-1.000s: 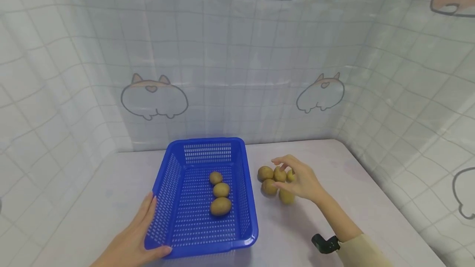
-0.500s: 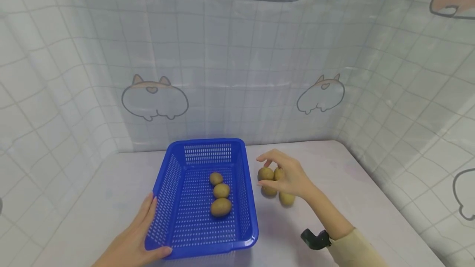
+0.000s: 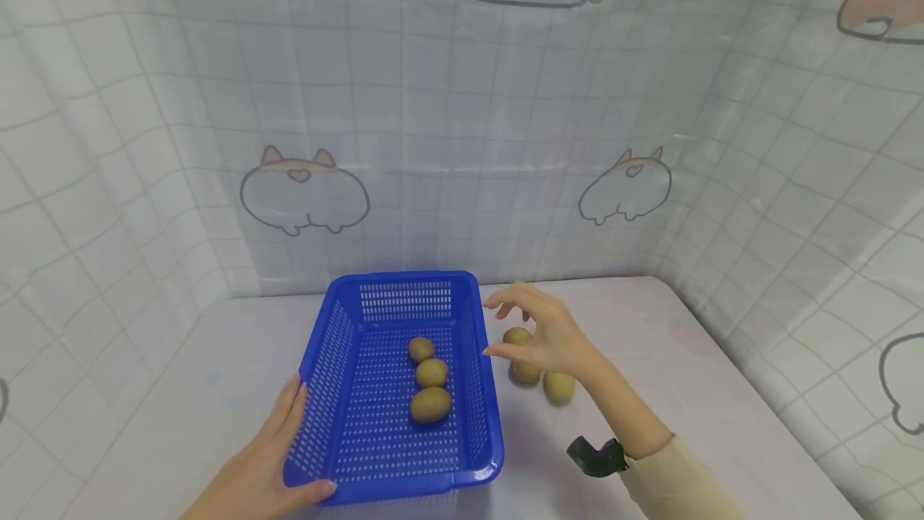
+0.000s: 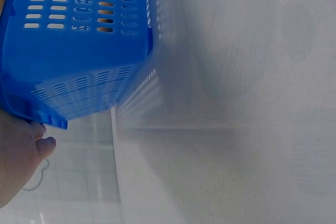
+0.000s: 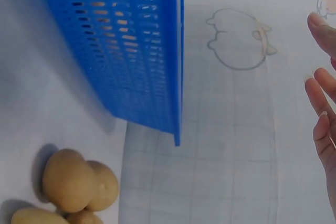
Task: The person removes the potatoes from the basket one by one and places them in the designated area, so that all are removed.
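My left hand [image 3: 263,456] holds the front left corner of a blue perforated plastic basket [image 3: 382,492], thumb on the front rim and fingers along the left side. In the left wrist view, part of that hand [image 4: 21,153] shows beside the basket's rim. Three brown potatoes lie in a row inside, the nearest potato [image 3: 430,405] being the largest. My right hand [image 3: 545,331] hovers at the basket's right rim, thumb and fingers spread apart around nothing. Under and behind it sit several loose potatoes, such as a yellowish potato [image 3: 559,386]; the hand partly covers this group.
A white cloth-covered table [image 3: 635,392] bears everything. Sheets with a grid and cartoon dogs hang as a back wall [image 3: 462,183] and at both sides. A dark bracket [image 3: 597,456] is fixed at my right wrist beside the beige sleeve [image 3: 678,484].
My right hand has moved left, from above the loose potatoes to the basket's right rim, its fingers spread throughout. The left hand, basket and potatoes stay in place.
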Tool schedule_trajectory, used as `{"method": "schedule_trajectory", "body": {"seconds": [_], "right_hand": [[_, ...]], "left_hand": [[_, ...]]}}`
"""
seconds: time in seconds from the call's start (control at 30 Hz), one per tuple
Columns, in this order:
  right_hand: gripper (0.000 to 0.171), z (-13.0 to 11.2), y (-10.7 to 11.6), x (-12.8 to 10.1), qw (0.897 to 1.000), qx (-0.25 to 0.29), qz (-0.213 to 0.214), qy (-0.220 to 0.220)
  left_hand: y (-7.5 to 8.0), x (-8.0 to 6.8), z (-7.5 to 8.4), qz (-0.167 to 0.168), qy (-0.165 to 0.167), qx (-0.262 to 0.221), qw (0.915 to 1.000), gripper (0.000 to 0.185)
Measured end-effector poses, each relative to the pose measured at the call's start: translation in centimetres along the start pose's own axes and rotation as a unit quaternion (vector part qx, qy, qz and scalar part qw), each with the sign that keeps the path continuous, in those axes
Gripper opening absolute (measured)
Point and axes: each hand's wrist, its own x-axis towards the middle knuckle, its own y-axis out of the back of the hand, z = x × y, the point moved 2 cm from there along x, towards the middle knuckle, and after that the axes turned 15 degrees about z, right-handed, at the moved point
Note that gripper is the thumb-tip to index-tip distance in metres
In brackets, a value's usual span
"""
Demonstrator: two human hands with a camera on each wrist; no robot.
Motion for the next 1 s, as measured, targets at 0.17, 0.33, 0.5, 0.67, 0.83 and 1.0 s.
{"method": "schedule_trajectory", "body": {"seconds": [0.17,0.33,0.5,0.67,0.83,1.0], "right_hand": [[0.057,-0.7,-0.8,1.0,1.0,0.006,-0.015,0.014],[0.056,-1.2,-1.7,1.9,0.999,0.015,-0.029,0.029],[0.055,-1.8,-2.6,2.5,0.999,0.028,-0.039,0.024],[0.052,-2.2,-3.7,3.2,0.997,0.054,-0.055,0.021],[0.05,-2.6,-4.9,3.8,0.995,0.072,-0.06,0.043],[0.049,-2.9,-6.1,4.4,0.993,0.08,-0.059,0.061]], "left_hand": [[0.1,-0.1,0.0,-0.005,0.006,0.002,1.0,0.123],[0.1,-0.1,0.2,-0.003,0.005,0.001,1.0,0.122],[0.1,-0.1,0.2,-0.007,0.008,0.003,0.9999,0.122],[0.1,-0.2,0.2,-0.013,0.014,0.003,0.9998,0.122],[0.1,-0.3,0.2,-0.004,0.006,0.001,1.0,0.121],[0.1,-0.4,0.3,0.006,-0.001,0.0,1.0,0.12]]}}
